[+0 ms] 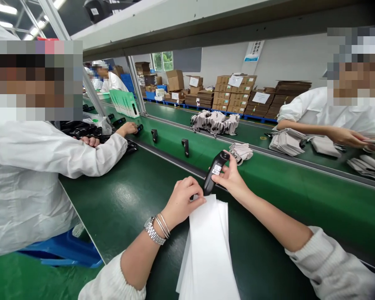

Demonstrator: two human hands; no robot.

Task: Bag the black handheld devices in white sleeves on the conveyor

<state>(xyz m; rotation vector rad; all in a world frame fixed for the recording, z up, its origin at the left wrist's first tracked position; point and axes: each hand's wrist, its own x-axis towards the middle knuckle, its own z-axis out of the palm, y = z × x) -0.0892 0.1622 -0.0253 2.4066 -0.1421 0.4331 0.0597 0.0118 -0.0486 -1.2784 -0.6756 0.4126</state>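
My right hand [234, 177] grips a black curved handheld device [217, 168] with a white label on its side. The device is tilted, its lower end close to the top edge of a stack of long white thin sleeves [211, 250] on the table. At that top edge my left hand [187, 198] has its thumb and fingers closed on the uppermost sleeve. Whether the device's lower tip touches the sleeve is hard to see. Two similar black devices [185, 147] stand apart on the green conveyor belt, beyond my hands.
A bundle of folded grey-white pouches [240, 153] lies on the belt behind my right hand. On the left, a co-worker's hand [129, 128] reaches to another device. Across the belt, a person handles pouches [287, 141]. A shelf beam [187, 33] spans overhead.
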